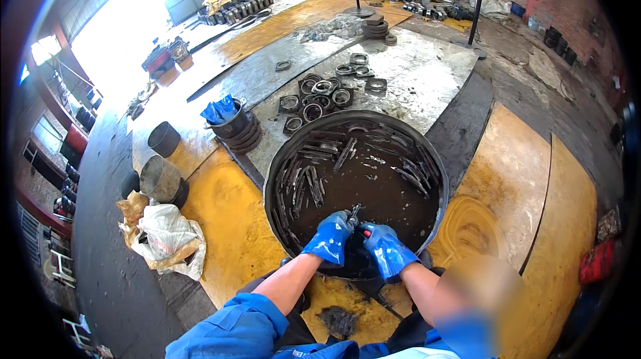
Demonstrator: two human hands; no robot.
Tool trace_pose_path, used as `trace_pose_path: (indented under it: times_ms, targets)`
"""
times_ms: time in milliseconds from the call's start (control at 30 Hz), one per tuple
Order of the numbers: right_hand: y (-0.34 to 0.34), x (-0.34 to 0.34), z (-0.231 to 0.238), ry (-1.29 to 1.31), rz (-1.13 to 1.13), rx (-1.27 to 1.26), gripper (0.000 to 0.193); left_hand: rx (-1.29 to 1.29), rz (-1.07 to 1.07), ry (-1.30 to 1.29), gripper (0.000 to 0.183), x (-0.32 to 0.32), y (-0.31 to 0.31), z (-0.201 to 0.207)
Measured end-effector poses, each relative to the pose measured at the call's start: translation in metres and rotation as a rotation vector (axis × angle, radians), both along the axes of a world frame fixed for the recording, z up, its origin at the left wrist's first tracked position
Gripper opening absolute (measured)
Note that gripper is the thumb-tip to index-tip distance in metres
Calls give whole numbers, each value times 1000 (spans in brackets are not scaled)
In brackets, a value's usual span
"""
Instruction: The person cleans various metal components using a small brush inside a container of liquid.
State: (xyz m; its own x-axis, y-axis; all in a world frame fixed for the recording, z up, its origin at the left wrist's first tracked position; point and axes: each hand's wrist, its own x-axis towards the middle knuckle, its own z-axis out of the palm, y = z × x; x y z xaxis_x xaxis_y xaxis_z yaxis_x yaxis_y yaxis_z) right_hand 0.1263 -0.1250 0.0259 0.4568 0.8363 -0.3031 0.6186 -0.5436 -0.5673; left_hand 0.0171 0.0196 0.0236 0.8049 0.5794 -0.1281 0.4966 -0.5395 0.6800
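Both my hands wear blue rubber gloves and meet over the near side of a large round tub (268,202) of dark brown liquid. My left hand (332,235) is closed around a small dark metal part (355,211), whose tip sticks up past the fingers. Close beside it, my right hand (387,247) is closed too, with a bit of red (366,233) showing at its fingers, perhaps a tool handle; the rest is hidden. Wet, dark metal strips (310,189) lie along the tub's left wall. More strips (414,177) rest at the right and far sides.
Beyond the tub lie several square-flanged metal rings (320,95). At left stand a bucket with blue gloves (230,119), dark buckets (160,179) and a white sack (167,239). Stand fans (477,15) and rows of metal parts are farther back. Yellowish sheets (227,205) cover the floor.
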Motion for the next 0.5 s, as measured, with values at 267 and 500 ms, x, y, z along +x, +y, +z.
trace_pose_path:
  times_ms: [267,500]
  targets:
    - [-17,22,15,737,-204,181,30,53,100,136,50,-10,-1,-17]
    - [-12,8,5,134,20,124,31,-261,-97,203,51,-18,10,-8]
